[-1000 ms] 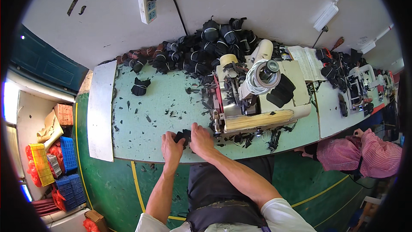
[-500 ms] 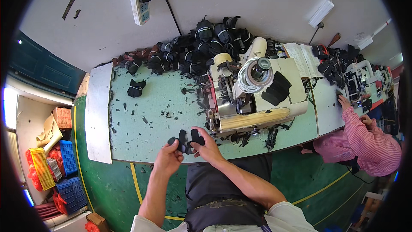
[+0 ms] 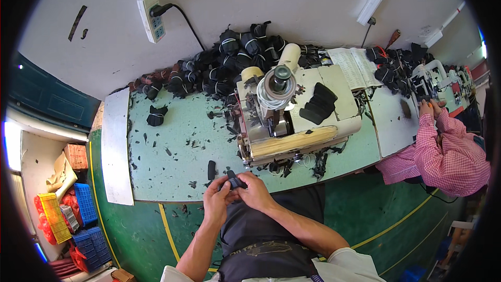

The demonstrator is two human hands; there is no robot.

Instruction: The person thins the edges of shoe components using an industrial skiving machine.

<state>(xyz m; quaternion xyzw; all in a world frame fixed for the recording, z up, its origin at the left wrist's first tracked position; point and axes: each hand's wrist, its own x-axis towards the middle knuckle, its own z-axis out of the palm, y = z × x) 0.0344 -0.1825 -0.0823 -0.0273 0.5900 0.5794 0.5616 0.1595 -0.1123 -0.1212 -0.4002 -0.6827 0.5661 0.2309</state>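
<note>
Close together at the table's front edge, my left hand [image 3: 216,198] and my right hand [image 3: 254,192] are both closed on small black pieces [image 3: 236,182], soft flat strips with rounded ends. My fingers hide part of them, so I cannot tell how many there are. A single black strip [image 3: 211,170] lies on the table just beyond my left hand. To the right of my hands stands a bench machine [image 3: 279,104] with a coil of white cord round its post. Several black strips [image 3: 319,103] lie fanned out on its pale top.
The pale green table [image 3: 177,177] is strewn with black scraps. Tied black bundles [image 3: 229,62] are heaped along the wall, and one bundle [image 3: 156,115] lies apart. An open notebook [image 3: 355,68] is behind the machine. A co-worker in a checked pink top [image 3: 443,151] sits at right.
My hands have come together, bringing the black pieces they held into one place. One strip now lies by itself on the table beyond them. The view has shifted slightly.
</note>
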